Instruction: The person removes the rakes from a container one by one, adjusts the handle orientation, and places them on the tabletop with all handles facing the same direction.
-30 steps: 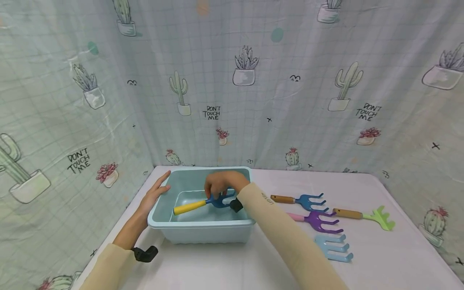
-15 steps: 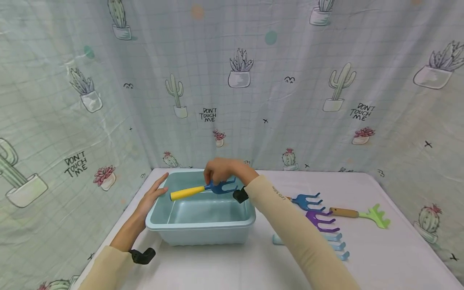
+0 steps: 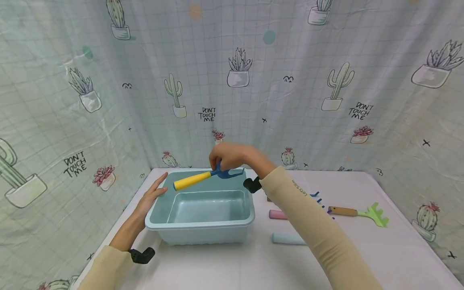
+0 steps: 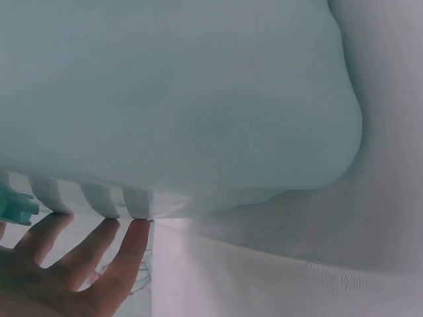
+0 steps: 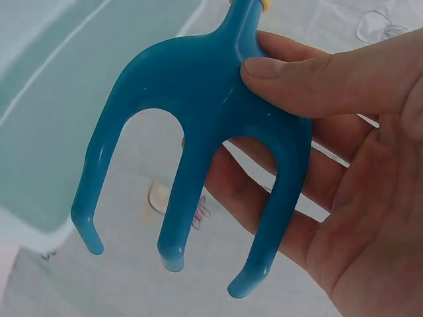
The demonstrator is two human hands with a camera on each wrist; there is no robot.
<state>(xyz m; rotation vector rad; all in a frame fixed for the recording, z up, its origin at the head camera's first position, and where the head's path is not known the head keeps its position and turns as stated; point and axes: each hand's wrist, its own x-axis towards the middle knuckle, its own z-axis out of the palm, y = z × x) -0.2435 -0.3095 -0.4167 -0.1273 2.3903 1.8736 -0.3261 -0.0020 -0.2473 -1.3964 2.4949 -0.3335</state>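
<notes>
My right hand (image 3: 230, 156) pinches a hand cultivator with a yellow handle (image 3: 192, 181) and a blue three-pronged head (image 5: 198, 99). In the right wrist view the thumb lies on the head near its neck, with fingers behind it. The tool hangs above the far part of a pale blue plastic bin (image 3: 201, 226), handle pointing left and tilted slightly down. My left hand (image 3: 148, 201) rests at the bin's left rim, fingers spread. In the left wrist view its straight fingers (image 4: 125, 257) touch the ribbed outside below the rim.
To the right lie a green-headed hand rake (image 3: 377, 214) with a wooden handle, a pink handle (image 3: 278, 214) and a light blue handle (image 3: 288, 239). Blue and purple prongs show past my right sleeve (image 3: 311, 217). A cactus-print curtain (image 3: 232, 100) surrounds the white table (image 3: 203, 266).
My right hand has lifted the yellow-handled cultivator up from inside the bin and away from me. My left hand has stayed on the rim. The right forearm now covers more of the tools.
</notes>
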